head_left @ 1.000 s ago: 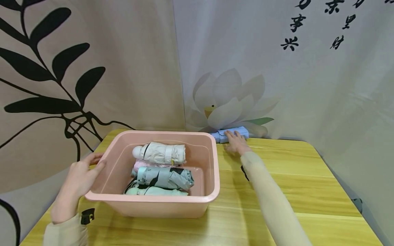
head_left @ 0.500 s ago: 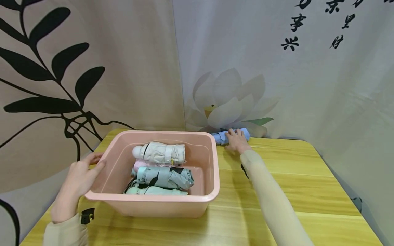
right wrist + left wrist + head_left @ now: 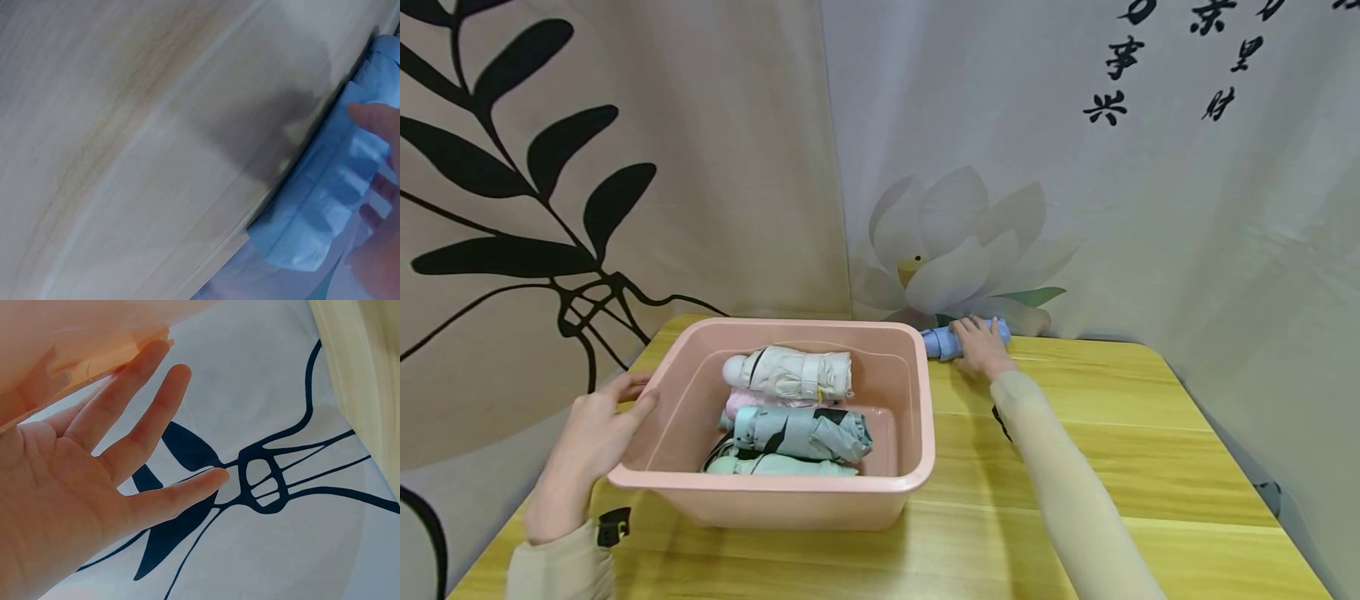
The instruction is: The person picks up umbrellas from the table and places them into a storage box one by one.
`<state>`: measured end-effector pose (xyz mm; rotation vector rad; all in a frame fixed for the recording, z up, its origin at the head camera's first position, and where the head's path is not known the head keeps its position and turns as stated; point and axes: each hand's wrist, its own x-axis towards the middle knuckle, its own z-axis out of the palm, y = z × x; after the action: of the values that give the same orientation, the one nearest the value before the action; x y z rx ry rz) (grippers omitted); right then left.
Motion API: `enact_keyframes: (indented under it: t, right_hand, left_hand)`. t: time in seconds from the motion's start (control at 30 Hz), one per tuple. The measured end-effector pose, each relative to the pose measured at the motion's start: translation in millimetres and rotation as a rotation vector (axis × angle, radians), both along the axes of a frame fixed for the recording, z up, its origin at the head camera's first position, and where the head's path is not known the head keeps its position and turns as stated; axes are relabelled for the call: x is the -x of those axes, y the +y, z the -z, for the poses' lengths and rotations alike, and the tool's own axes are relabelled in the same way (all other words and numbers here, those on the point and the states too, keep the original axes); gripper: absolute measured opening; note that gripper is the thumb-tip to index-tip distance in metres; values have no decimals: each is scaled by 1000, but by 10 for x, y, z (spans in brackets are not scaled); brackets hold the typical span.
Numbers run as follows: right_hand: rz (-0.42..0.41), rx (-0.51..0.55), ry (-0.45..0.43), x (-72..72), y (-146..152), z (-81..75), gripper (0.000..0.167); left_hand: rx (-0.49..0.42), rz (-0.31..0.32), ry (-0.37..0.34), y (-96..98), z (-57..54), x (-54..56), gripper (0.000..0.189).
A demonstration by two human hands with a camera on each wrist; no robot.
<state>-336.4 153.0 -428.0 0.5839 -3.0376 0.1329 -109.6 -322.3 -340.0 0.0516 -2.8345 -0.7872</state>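
A pink plastic tub (image 3: 790, 504) stands on the table with several folded umbrellas in it: a white one (image 3: 790, 373), a pink one partly covered (image 3: 745, 402), a grey-blue one (image 3: 801, 433) and a mint green one (image 3: 786, 468). My left hand (image 3: 598, 429) rests against the tub's left side; in the left wrist view its fingers (image 3: 147, 440) are spread and fairly straight. At the back edge of the table, my right hand (image 3: 981, 346) grips a folded blue umbrella (image 3: 328, 175), thumb on one side and fingers on the other. The tub's rim hides the umbrella's left end.
The yellow wood-grain table (image 3: 1120, 442) extends right and forward of the tub. Directly behind it hangs a pale curtain (image 3: 760, 167) with leaf, lotus and character prints. A black curved strap or cable (image 3: 430, 525) shows at the lower left.
My right hand and the blue umbrella have shifted slightly toward me and to the right, away from the curtain. The left hand and the tub look unmoved.
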Motion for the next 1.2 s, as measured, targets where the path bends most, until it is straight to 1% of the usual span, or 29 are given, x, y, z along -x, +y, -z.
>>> enact_keyframes:
  t: [0.07, 0.13, 0.3, 0.47, 0.63, 0.87, 1.0, 1.2]
  right_hand:
    - [-8, -13, 29, 3, 5, 13, 65]
    - [-16, -22, 43, 4, 9, 24, 66]
    - [-35, -7, 44, -14, 47, 57, 56]
    - [-71, 24, 45, -28, 123, 119, 55]
    - [-114, 0, 54, -51, 173, 150, 60]
    - [-156, -43, 108, -75, 222, 177, 59]
    - [-167, -49, 138, -74, 246, 201, 58]
    - [-147, -47, 125, -78, 247, 232, 59]
  left_hand:
    - [-2, 0, -6, 0, 0, 2, 50]
    - [-3, -1, -11, 0, 0, 3, 51]
    - [-5, 2, -12, -2, -3, 5, 51]
    - [-8, 2, -18, -2, -2, 5, 52]
    - [-4, 2, -2, -7, 0, -3, 50]
    - [-6, 0, -7, -3, -8, -3, 51]
    - [-4, -1, -6, 0, -11, -6, 50]
    - [-1, -2, -7, 5, -11, -7, 50]
